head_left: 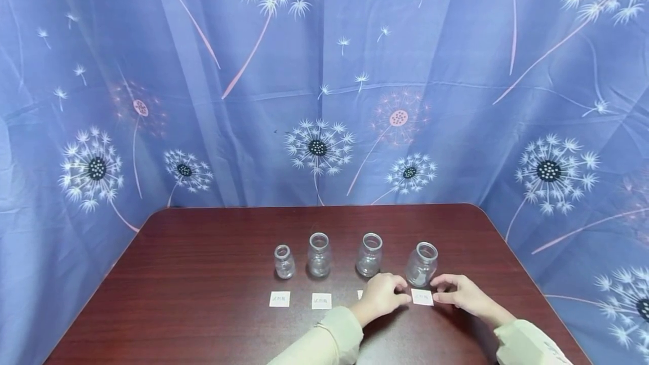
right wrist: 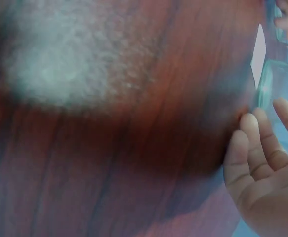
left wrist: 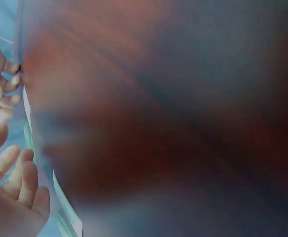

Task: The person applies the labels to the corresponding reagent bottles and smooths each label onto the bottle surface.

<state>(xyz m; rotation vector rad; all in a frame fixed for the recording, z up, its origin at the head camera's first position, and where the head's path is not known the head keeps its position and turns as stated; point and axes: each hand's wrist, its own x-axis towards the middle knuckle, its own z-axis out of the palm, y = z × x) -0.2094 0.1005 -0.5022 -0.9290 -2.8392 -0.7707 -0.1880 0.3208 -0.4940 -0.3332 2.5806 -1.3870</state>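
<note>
Breakage could follow a careless nudge: the right hand (head_left: 460,295), its grip loosely parted and holding nothing, is just beside the rightmost clear round glass jar (head_left: 421,265) on the dark-red wooden table (head_left: 203,280). The left hand (head_left: 382,295), equally loose and unladen, could skew the white rectangular paper card (head_left: 422,297) before that jar. The three other clear glass jars (head_left: 319,255) look empty; the rightmost shows an unclear pale patch.

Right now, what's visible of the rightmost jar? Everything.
The rightmost jar looks like clear, colourless glass, with a thick round rim and a wider body below. No lid shows on its mouth. It stands upright on the reddish-brown table, behind a white card with writing. The right hand is close by its lower side; whether it touches is unclear.
</note>
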